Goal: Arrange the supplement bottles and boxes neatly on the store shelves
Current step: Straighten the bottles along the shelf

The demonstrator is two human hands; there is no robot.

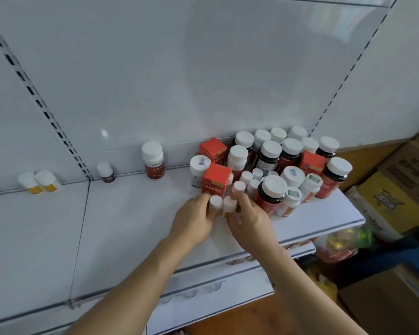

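Note:
On the white shelf stands a crowd of white-capped supplement bottles and red boxes at the right. My left hand grips a small white-capped bottle, its fingertips touching the front red box. My right hand holds another small white-capped bottle right beside it, with a third small bottle at its fingertips. Both bottles' bodies are hidden by my fingers. A second red box stands behind.
A red-labelled bottle and a small dark bottle stand apart at the shelf's back. Two yellow-labelled bottles are on the left shelf section. Cardboard boxes are stacked at the right, and a lower shelf juts out below.

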